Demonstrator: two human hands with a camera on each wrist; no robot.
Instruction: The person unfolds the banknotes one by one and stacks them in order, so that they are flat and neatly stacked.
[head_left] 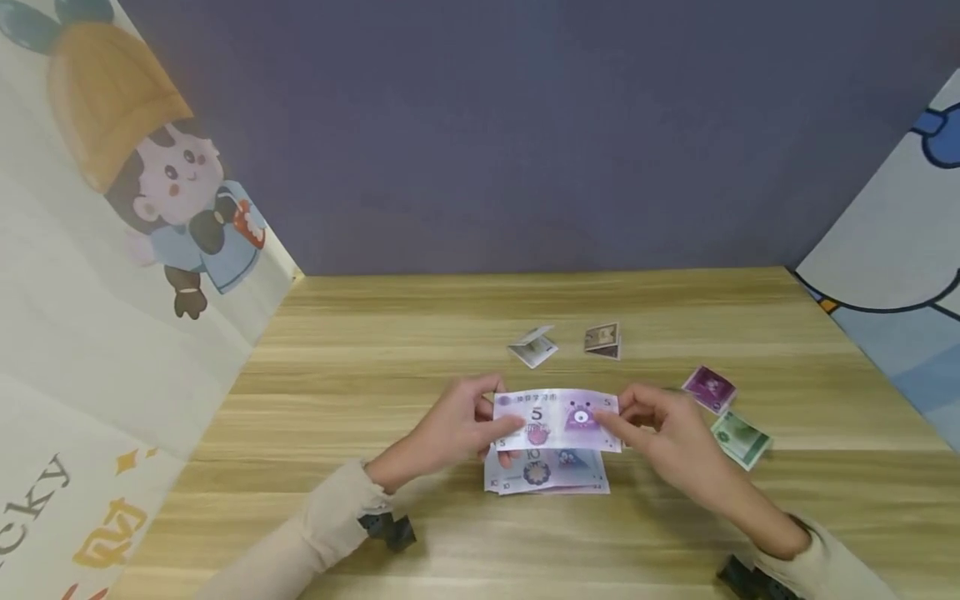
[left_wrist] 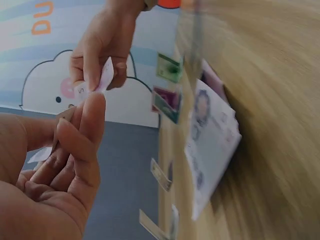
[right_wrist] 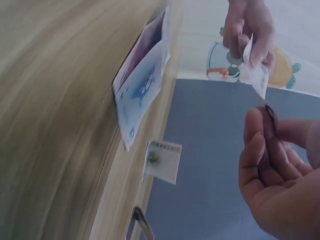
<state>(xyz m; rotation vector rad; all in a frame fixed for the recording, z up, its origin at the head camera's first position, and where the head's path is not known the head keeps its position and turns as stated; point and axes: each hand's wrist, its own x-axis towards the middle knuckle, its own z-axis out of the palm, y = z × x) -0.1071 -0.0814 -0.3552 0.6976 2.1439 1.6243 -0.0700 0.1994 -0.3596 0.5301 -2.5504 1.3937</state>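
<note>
A purple play banknote (head_left: 555, 423) marked 5 is held up level over the table. My left hand (head_left: 453, 425) pinches its left end, the thumb on the printed face and fingers behind. At the right end my right hand (head_left: 675, 442) pinches it the same way. Just below lies a small pile of blue-violet notes (head_left: 551, 479) marked 10, partly covered by the held note in the head view. In the right wrist view the held note (right_wrist: 257, 77) appears nearly edge-on between both hands, and the pile (right_wrist: 140, 90) rests on the wood.
Two folded notes, one pale (head_left: 534, 348) and one brown (head_left: 603, 338), stand toward the back of the table (head_left: 390, 333). Right of them lie a magenta note (head_left: 709, 389) and a green note (head_left: 741, 439), near my right hand. A dark panel (head_left: 540, 142) rises behind.
</note>
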